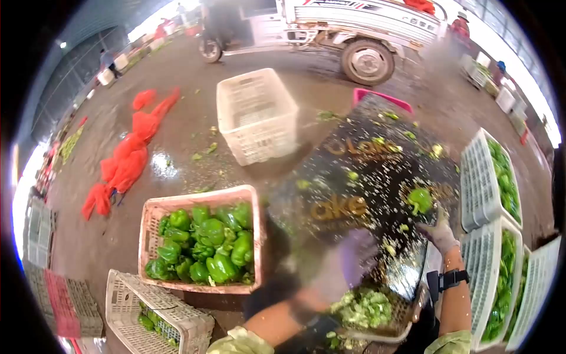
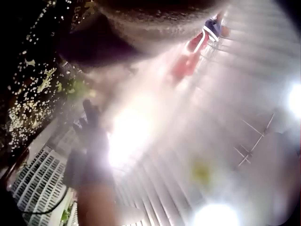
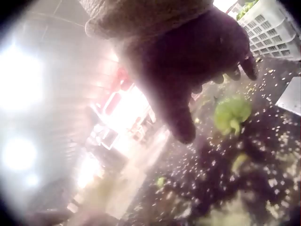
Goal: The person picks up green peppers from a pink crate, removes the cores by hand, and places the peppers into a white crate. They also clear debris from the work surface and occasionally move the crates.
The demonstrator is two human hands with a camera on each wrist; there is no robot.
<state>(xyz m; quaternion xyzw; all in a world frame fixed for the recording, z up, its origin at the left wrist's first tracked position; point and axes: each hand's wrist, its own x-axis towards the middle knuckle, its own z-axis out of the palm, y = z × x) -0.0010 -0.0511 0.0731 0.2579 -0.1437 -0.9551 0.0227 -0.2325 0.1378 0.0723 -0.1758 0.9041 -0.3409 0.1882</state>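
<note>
My right hand (image 1: 441, 233), in a pale glove with a dark palm, is over the right side of the black board (image 1: 295, 194), its thumb and fingers stretched out. Just beyond its fingertips a green bell pepper (image 1: 420, 201) lies on the board; the right wrist view shows this pepper (image 3: 233, 114) apart from the hand. My left hand (image 1: 345, 265), gloved with a purple palm, is blurred by motion over the near edge of the board. Nothing shows in its grasp. Below it, pale green pepper scraps (image 1: 365, 310) heap in a shallow tray (image 1: 398, 336).
A pink crate (image 1: 259, 236) of green peppers stands left of the board. Beyond it is an empty white crate (image 1: 265, 138). White crates (image 1: 473, 183) with peppers line the right side. Red net bags (image 1: 127, 156) lie on the floor; a three-wheeled truck (image 1: 354, 29) is at the back.
</note>
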